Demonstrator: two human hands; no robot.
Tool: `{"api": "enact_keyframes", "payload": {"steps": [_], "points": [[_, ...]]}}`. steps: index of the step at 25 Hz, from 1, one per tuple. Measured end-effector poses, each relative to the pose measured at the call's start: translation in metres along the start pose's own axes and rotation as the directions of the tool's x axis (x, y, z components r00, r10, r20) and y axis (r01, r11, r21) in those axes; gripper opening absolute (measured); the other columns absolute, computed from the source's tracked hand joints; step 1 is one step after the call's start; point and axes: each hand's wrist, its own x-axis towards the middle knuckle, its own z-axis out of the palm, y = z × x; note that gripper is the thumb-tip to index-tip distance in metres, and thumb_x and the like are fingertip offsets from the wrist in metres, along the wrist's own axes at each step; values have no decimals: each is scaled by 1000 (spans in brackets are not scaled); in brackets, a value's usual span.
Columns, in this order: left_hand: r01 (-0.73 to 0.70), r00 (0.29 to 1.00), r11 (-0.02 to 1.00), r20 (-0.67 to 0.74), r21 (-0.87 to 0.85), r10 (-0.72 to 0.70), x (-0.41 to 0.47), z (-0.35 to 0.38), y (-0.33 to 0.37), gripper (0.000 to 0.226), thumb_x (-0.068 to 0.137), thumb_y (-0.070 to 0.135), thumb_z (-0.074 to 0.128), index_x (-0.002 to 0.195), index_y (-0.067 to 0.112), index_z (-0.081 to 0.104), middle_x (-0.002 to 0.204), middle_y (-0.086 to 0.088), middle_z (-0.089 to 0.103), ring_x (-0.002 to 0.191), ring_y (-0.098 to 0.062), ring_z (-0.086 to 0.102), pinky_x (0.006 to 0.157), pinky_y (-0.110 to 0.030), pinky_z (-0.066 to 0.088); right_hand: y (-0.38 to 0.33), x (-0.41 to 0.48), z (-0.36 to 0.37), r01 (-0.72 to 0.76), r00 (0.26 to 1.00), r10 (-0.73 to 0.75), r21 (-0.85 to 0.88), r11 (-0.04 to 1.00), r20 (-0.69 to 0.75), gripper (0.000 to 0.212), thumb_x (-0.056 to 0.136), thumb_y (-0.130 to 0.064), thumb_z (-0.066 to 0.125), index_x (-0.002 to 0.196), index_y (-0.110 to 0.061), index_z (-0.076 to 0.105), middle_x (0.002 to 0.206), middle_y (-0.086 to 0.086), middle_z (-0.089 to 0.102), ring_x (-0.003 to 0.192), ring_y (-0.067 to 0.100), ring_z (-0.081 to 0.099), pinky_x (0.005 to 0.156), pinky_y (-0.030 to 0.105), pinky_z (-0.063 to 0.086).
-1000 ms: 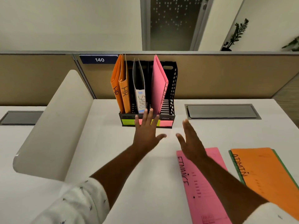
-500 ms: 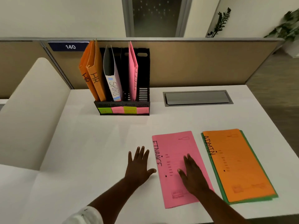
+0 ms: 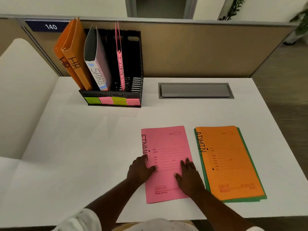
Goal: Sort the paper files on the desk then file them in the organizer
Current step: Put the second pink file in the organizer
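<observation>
Our left hand (image 3: pixel 140 170) and right hand (image 3: pixel 187 175) flat, fingers spread, on pink FINANCE file (image 3: pixel 166 147) (bracing for lift); organizer (image 3: pixel 133 90) at 11 o'clock.

pink FINANCE file (image 3: pixel 168 152) flat, black organizer (image 3: pixel 133 67) upright

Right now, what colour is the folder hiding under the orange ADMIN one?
Green; its edge peeks out beneath the orange ADMIN folder in the head view.

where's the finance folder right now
The pink Finance folder lies flat on the desk's near right part, under both hands, just left of the orange Admin folder.
</observation>
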Motion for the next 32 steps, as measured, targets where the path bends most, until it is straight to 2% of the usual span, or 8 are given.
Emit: {"api": "enact_keyframes", "payload": {"steps": [3,6,10,16,19,24,28,32], "points": [[114,991,944,-36,-310,-131,4,-4,14,61,89,39,72,141,17,47,132,-3,65,117,-25,65,90,-32,50,-2,2,-4,5,1000,-5,-25,1000,2,76,101,-54,38,160,-18,8,168,12,-2,154,36,3,121,55,25],[209,973,897,-7,-391,-230,17,-6,7,53,90,40,72,134,16,58,126,-4,70,112,-24,67,92,-31,50,2,3,-9,12,1000,-12,-13,1000,6,73,101,-52,40,160,-19,12,168,9,4,154,34,7,119,54,30],[187,981,867,36,-462,-192,29,-6,-9,28,84,36,76,89,8,75,90,-4,78,89,-31,73,87,-48,59,5,3,-14,29,1000,-29,17,999,-3,70,101,-46,44,159,-18,17,168,7,9,154,30,10,120,49,31],[137,990,814,97,-565,-99,17,-20,-5,27,89,25,76,93,-1,69,93,-11,76,70,-23,69,59,-31,54,-3,-1,-22,40,999,-41,28,999,21,71,100,-39,51,159,-16,17,168,7,9,154,27,12,121,43,29],[88,995,803,81,-589,-49,10,-31,-6,28,89,22,76,95,-4,67,92,-15,76,67,-25,68,60,-35,55,-9,-4,-30,44,999,-45,43,998,30,71,100,-38,52,158,-16,20,168,7,11,152,26,19,121,41,29],[-69,997,768,-70,-636,32,-17,-63,-8,25,91,17,74,91,-4,62,82,-15,76,66,-34,70,60,-41,57,-52,-8,-71,58,998,-56,187,981,-16,68,98,-39,56,156,-22,27,161,4,33,141,24,42,114,44,40],[-231,965,736,-247,-637,90,-45,-98,0,15,92,11,69,82,7,58,81,-5,73,68,-30,71,53,-36,59,-126,-14,-138,189,969,-118,346,919,-215,63,97,-52,54,153,-30,33,148,-2,53,125,23,59,102,45,51],[-370,898,793,-406,-484,171,-62,-135,4,17,86,29,68,77,24,54,80,9,69,73,-19,70,60,-42,62,-210,-25,-212,323,892,-164,339,884,-422,60,98,-60,47,150,-32,37,140,-1,60,120,25,62,96,40,50]]}}
